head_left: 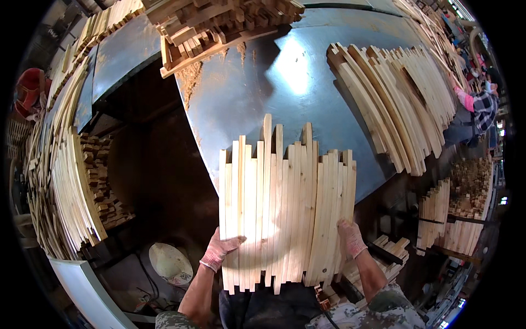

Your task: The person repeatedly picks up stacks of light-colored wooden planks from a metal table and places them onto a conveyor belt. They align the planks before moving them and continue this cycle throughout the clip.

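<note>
Head view: a bundle of pale, flat wooden slats (285,208) is held side by side, its far ends resting on the near edge of a dark grey metal table (257,93). Left hand (219,251), in a pink-and-white knit glove, presses flat against the bundle's left face, fingers spread on the wood. Right hand (350,238), gloved alike, grips the bundle's right edge, fingers curled round it. Far right on the table lies a fanned stack of similar slats (400,104). Another slat pile (66,186) stands far left. Short wood offcuts (213,27) sit at the table's far end.
</note>
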`<state>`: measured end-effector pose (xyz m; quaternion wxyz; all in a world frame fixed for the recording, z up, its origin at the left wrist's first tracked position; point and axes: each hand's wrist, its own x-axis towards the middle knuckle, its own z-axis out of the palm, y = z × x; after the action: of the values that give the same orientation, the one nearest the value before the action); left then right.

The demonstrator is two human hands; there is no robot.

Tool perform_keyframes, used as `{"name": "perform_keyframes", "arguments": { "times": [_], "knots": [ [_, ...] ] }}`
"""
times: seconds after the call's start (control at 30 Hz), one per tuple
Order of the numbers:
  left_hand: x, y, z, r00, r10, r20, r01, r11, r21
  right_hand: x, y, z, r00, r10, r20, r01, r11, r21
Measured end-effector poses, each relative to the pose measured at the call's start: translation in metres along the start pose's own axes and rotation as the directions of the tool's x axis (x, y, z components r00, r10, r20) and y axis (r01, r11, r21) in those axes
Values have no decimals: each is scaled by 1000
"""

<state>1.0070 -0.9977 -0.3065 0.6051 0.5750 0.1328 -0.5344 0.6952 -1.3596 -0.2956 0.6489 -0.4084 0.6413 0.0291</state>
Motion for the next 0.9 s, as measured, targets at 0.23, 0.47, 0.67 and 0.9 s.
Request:
{"name": "perform_keyframes", "arguments": {
  "times": [0.23,0.47,0.67,0.9],
  "knots": [
    [-22,25,13,999,-33,7,32,995,91,18,22,-24,978,-179,102,176,983,43],
    [-84,61,28,995,78,-56,-68,984,164,32,-4,-25,907,-328,263,272,935,228],
    [-179,78,-7,941,223,-255,-203,974,105,-21,-104,75,856,-331,398,331,941,72],
    [-329,25,-82,712,472,-520,-497,862,102,-145,-166,227,573,-348,742,551,834,-33]
  ]
}}
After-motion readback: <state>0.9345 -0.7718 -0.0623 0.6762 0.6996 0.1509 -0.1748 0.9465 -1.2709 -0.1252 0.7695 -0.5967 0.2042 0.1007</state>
